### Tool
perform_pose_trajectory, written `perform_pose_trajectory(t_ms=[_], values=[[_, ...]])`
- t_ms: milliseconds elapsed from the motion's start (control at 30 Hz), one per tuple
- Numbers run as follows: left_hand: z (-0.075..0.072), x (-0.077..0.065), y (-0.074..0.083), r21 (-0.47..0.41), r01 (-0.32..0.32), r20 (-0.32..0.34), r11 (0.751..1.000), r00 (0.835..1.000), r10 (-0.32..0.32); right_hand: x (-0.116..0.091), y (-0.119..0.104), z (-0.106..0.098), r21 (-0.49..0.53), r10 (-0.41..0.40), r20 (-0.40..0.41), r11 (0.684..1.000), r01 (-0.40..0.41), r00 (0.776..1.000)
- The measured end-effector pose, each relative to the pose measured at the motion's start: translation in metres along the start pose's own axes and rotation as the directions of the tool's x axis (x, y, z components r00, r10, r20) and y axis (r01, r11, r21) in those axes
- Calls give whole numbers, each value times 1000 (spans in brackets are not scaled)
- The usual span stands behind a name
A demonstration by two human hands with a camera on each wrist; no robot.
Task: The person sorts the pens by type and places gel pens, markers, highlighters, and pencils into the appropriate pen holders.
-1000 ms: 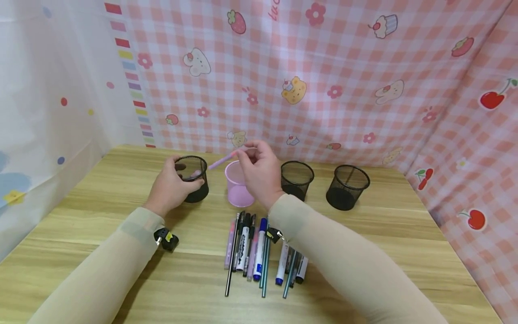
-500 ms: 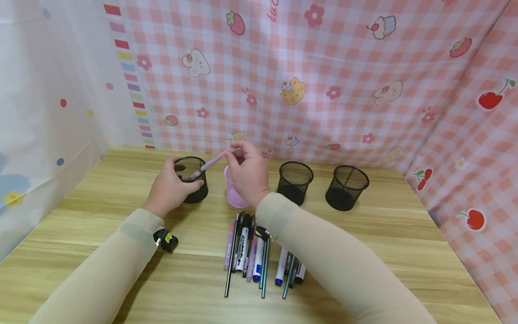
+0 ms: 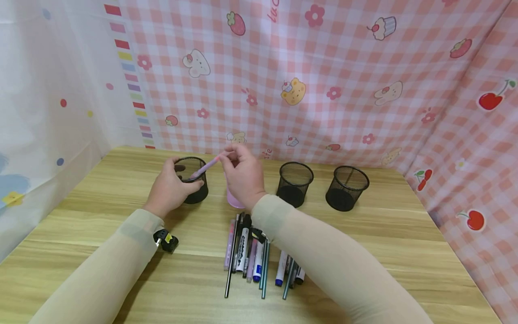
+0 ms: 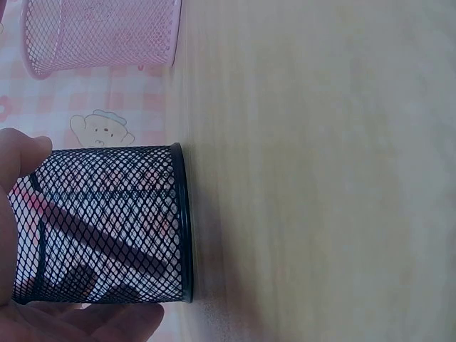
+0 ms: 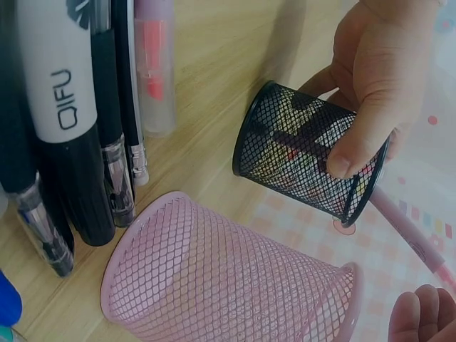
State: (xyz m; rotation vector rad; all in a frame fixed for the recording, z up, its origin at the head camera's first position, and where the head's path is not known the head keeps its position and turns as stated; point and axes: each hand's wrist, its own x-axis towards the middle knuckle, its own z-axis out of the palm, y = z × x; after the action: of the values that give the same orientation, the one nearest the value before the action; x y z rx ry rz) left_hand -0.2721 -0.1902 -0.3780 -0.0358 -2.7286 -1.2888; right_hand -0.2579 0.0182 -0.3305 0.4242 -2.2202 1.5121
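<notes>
My left hand [image 3: 167,186] grips the leftmost black mesh pen cup [image 3: 197,193], fingers round the far side and thumb at the near rim. My right hand [image 3: 244,177] pinches a purple highlighter [image 3: 207,165] with a pink end. It slants down to the left, its lower end over the cup's mouth and past the rim. In the left wrist view, a dark-looking pen [image 4: 107,242] shows through the mesh, leaning inside the cup. Partly behind the right hand stands a pink mesh cup [image 5: 228,278].
Two more black mesh cups [image 3: 295,180] [image 3: 347,189] stand to the right. In front of the cups lie markers [image 3: 243,247], pencils [image 3: 228,279], pens and highlighters [image 3: 229,243], partly under the right forearm. A checked pink cloth [image 3: 259,67] hangs behind the table.
My right hand has moved left with the highlighter, bringing its lower end from beside the black cup into its mouth. The hand now covers more of the pink cup. My left hand stays.
</notes>
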Motion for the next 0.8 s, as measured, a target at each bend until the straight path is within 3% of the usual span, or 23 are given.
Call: perform_pose_trajectory(t_ms=[800], values=[[0,0,0,-6,3,-2,1000,1000,-3,-4,-1,4,-74,64,45,995,-61,997]])
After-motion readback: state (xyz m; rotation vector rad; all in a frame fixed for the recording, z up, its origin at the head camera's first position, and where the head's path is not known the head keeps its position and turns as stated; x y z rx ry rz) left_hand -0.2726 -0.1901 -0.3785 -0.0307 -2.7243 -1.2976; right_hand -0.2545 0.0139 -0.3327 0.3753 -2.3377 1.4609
